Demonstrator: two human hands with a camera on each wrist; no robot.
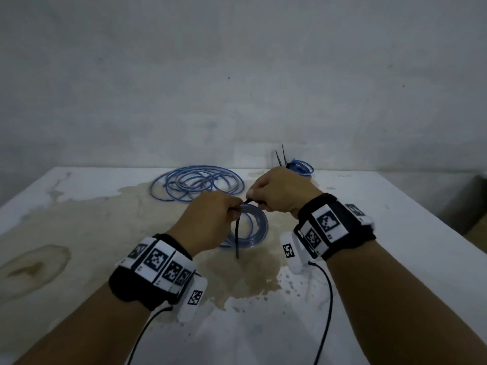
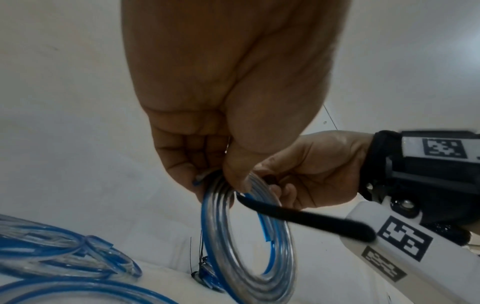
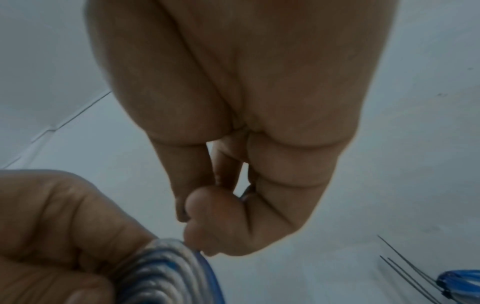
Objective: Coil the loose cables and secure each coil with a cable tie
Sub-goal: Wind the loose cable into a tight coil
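Note:
A small coil of clear and blue cable (image 1: 259,229) is held upright just above the stained white table (image 1: 395,233). My left hand (image 1: 233,208) grips the coil's top (image 2: 283,273) with curled fingers. A black cable tie (image 1: 238,239) crosses the coil at that spot, and its long tail (image 2: 311,221) hangs toward me. My right hand (image 1: 257,201) pinches the tie's upper end beside the left hand. In the right wrist view the curled right fingers (image 3: 231,207) hide the tie, and the coil (image 3: 166,269) shows at lower left.
A loose tangle of blue cable (image 1: 197,183) lies behind the hands (image 2: 52,257). A small tied coil (image 1: 301,167) with black tie tails sticking up sits at the table's far edge against the wall (image 3: 459,281). The table's right edge drops off near a dark object (image 1: 466,206).

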